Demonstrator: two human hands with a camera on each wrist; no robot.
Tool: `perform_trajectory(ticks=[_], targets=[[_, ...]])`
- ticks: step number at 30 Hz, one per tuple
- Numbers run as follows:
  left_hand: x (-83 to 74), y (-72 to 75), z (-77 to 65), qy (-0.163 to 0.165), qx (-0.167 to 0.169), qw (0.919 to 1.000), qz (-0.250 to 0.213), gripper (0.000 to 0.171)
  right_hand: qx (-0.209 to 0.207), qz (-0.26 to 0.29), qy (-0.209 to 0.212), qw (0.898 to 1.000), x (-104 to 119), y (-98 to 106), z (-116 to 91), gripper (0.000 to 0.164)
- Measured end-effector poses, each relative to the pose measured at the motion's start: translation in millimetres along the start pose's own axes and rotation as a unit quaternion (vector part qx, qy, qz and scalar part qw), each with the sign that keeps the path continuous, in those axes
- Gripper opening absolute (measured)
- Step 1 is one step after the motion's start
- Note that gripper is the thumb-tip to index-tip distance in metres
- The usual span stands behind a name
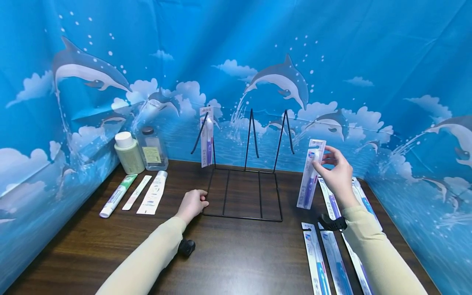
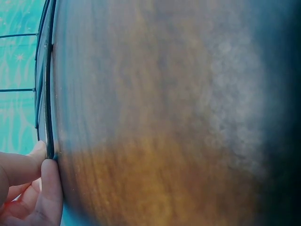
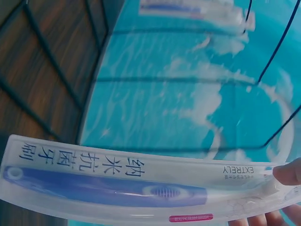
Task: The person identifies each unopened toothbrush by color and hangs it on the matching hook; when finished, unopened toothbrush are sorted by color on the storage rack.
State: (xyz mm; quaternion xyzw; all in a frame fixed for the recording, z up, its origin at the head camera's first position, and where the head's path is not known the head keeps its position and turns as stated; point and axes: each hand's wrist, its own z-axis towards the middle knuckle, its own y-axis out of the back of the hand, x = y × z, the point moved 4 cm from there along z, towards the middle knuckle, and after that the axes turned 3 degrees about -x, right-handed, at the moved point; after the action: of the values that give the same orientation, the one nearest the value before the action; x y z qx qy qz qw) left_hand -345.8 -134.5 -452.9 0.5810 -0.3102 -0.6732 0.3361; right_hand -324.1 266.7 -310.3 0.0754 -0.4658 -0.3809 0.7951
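Toothbrush pack (image 1: 307, 186) aloft, right of centre, near back edge of table (image 1: 250, 254); right hand (image 1: 337, 172) pinches upper end. Left hand (image 1: 192, 203) pinches wire rack's (image 1: 243, 218) near-left corner. Probably light, slick, bendable; grip upper edges.

Left side: pale green bottle (image 1: 130, 159) (white-capped) stood beside clear bottle (image 1: 153, 152); toothpaste tube (image 1: 118, 196) lay in front; dolphin-print backdrop (image 1: 206, 49) hung behind.

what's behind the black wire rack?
Blue dolphin-print fabric backdrop, visible through the black wire rack. The purple-handled toothbrush in a flat white pack, hung on the leftmost wire hook, covers one strip; the print there can't be seen.
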Motion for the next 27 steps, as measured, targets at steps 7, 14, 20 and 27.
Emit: perform_trajectory(ticks=[7, 14, 20, 27], targets=[[-0.6, -0.1, 0.4, -0.003, -0.002, 1.0, -0.001, 0.033, 0.006, 0.014, 0.047, 0.999, 30.3, -1.9, -18.6, 0.053], [-0.1, -3.7, 0.3, -0.01, -0.004, 0.9999, -0.001, 0.033, -0.003, 0.044, 0.067, 0.997, 50.3, -2.5, -37.9, 0.053], [-0.4, -2.3, -0.9, -0.011, -0.005, 0.9999, 0.001, 0.033, -0.02, 0.07, 0.065, 0.995, 61.6, 4.3, -56.1, 0.052], [2.2, -0.5, -0.2, -0.008, -0.005, 1.0, 0.002, 0.033, -0.02, 0.091, 0.067, 0.993, 76.2, 15.6, -78.4, 0.055]])
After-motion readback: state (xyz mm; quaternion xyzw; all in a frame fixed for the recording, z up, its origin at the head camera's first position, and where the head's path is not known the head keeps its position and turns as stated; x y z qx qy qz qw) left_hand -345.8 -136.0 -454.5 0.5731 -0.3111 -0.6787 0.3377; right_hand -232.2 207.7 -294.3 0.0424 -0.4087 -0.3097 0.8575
